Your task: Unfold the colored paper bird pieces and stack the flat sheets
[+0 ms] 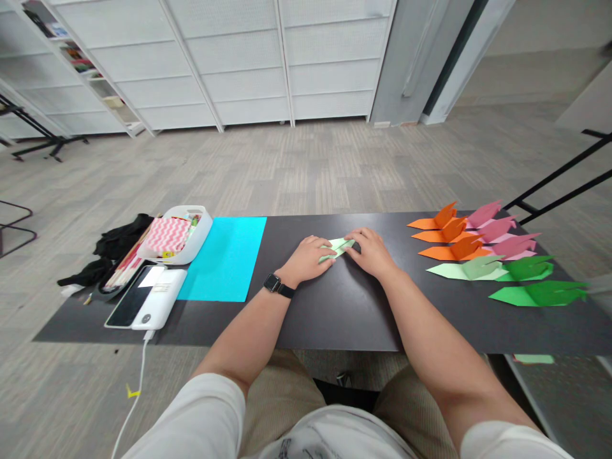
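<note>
From afar I see the left hand [306, 259] and right hand [371, 251] both gripping the folded pale green paper [339, 247], at twelve o'clock on the bench [337, 312]. Uneven finger pressure could skew its crease

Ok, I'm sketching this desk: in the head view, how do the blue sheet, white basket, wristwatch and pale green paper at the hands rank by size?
1. Blue sheet
2. White basket
3. Wristwatch and pale green paper: unsure, as the left hand and right hand partly cover the paper.
</note>
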Available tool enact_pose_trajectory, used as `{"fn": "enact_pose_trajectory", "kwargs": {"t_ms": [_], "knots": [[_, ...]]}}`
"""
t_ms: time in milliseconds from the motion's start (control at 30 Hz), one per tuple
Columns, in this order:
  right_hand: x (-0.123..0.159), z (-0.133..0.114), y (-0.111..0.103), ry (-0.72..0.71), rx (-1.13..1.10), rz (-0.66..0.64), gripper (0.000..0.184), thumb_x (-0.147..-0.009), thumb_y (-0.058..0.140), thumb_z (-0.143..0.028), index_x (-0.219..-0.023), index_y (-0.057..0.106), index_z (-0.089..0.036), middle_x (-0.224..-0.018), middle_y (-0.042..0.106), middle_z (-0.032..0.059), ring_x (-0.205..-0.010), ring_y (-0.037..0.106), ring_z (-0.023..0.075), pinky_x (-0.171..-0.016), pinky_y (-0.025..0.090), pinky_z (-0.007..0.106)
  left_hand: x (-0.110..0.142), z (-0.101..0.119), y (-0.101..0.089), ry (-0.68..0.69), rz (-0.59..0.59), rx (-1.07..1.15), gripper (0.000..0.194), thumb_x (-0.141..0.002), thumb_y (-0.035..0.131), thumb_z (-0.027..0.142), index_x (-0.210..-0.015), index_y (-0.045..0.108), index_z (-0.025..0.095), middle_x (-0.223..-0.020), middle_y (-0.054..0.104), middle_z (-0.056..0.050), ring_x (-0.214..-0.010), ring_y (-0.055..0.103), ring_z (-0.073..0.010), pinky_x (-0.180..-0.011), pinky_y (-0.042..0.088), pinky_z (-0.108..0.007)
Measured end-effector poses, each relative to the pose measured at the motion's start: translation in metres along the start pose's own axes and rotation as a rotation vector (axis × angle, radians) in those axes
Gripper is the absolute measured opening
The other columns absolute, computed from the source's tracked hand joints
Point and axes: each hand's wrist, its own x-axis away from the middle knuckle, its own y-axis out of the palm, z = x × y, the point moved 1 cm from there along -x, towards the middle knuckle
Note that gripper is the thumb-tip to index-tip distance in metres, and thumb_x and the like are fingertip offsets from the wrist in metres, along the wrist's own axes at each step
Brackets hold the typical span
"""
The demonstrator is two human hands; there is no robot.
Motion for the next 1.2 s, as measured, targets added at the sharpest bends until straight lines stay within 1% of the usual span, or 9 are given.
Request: {"fn": "enact_pose_trajectory", "kwargs": {"t_ms": [267, 400, 567, 667, 767, 867, 967, 1100, 1200], "knots": [[0.003, -0.009, 0.002, -0.066, 0.008, -0.075, 0.021, -0.098, 0.066, -0.03, -0.113, 0.081, -0.032, -0.119, 0.071, 0.0078, -0.115, 0.062, 0.0304, -0.102, 0.045, 0.05, 0.001, -0.001, 0.002, -0.056, 0.033, -0.051, 0.032, -0.102, 0.063, 0.044, -0.126, 0.078, 0.029, -0.125, 0.067, -0.009, -0.119, 0.06, -0.0267, -0.12, 0.038, -0.051], [0.003, -0.007, 0.004, -0.054, 0.042, -0.095, 0.023, -0.097, 0.067, -0.031, -0.115, 0.082, -0.035, -0.124, 0.07, 0.0081, -0.119, 0.06, 0.0322, -0.103, 0.045, 0.053, 0.0, 0.002, -0.001, -0.041, 0.002, -0.005, 0.033, -0.102, 0.061, 0.039, -0.13, 0.076, 0.029, -0.12, 0.069, -0.009, -0.116, 0.061, -0.026, -0.117, 0.042, -0.049], [0.004, 0.0, 0.005, 0.003, 0.069, -0.077, 0.023, -0.099, 0.066, -0.034, -0.114, 0.083, -0.035, -0.129, 0.068, 0.0092, -0.123, 0.058, 0.0334, -0.107, 0.043, 0.055, -0.001, 0.011, -0.005, -0.001, -0.039, 0.056, 0.029, -0.102, 0.059, 0.032, -0.126, 0.076, 0.031, -0.113, 0.075, -0.005, -0.115, 0.065, -0.0238, -0.126, 0.033, -0.053], [0.004, 0.002, 0.006, 0.017, 0.066, -0.072, 0.024, -0.098, 0.067, -0.031, -0.114, 0.084, -0.035, -0.131, 0.067, 0.0096, -0.125, 0.057, 0.0336, -0.108, 0.043, 0.056, -0.002, 0.015, -0.006, 0.076, -0.03, 0.115, 0.027, -0.101, 0.059, 0.025, -0.119, 0.077, 0.029, -0.119, 0.077, -0.004, -0.121, 0.065, -0.0229, -0.128, 0.033, -0.051], [0.004, 0.001, 0.007, 0.004, 0.058, -0.086, 0.026, -0.097, 0.067, -0.027, -0.114, 0.084, -0.036, -0.132, 0.066, 0.0088, -0.125, 0.057, 0.0331, -0.109, 0.043, 0.056, -0.003, 0.013, -0.007, 0.081, 0.027, 0.145, 0.027, -0.099, 0.058, 0.02, -0.119, 0.075, 0.026, -0.125, 0.076, -0.005, -0.124, 0.066, -0.0217, -0.128, 0.034, -0.05], [0.004, -0.001, 0.005, -0.029, 0.041, -0.107, 0.026, -0.095, 0.069, -0.024, -0.111, 0.084, -0.037, -0.132, 0.066, 0.0075, -0.126, 0.057, 0.0328, -0.109, 0.043, 0.055, -0.001, 0.009, -0.008, 0.059, 0.036, 0.153, 0.032, -0.094, 0.066, 0.024, -0.126, 0.07, 0.025, -0.135, 0.072, -0.005, -0.133, 0.062, -0.0229, -0.132, 0.029, -0.053], [0.003, 0.0, 0.001, -0.051, 0.014, -0.083, 0.02, -0.094, 0.071, -0.025, -0.107, 0.084, -0.035, -0.132, 0.066, 0.0071, -0.128, 0.058, 0.0323, -0.111, 0.043, 0.055, 0.001, 0.007, -0.005, 0.039, -0.027, 0.155, 0.04, -0.092, 0.072, 0.031, -0.132, 0.066, 0.027, -0.141, 0.07, -0.005, -0.139, 0.059, -0.0244, -0.132, 0.026, -0.055], [0.002, 0.003, -0.006, -0.038, -0.019, -0.04, 0.015, -0.096, 0.07, -0.03, -0.102, 0.083, -0.032, -0.128, 0.068, 0.0076, -0.125, 0.061, 0.0308, -0.11, 0.044, 0.053, 0.002, 0.005, -0.002, 0.01, -0.049, 0.101, 0.03, -0.097, 0.068, 0.032, -0.126, 0.07, 0.029, -0.136, 0.072, -0.003, -0.132, 0.062, -0.0233, -0.129, 0.029, -0.054], [0.003, 0.004, -0.008, -0.046, -0.011, -0.069, 0.017, -0.097, 0.07, -0.036, -0.105, 0.083, -0.032, -0.129, 0.068, 0.0077, -0.124, 0.061, 0.0311, -0.111, 0.044, 0.053, 0.001, 0.001, -0.002, -0.027, -0.021, 0.025, 0.021, -0.1, 0.062, 0.031, -0.116, 0.077, 0.028, -0.127, 0.074, -0.003, -0.124, 0.064, -0.0238, -0.124, 0.035, -0.052]]}}
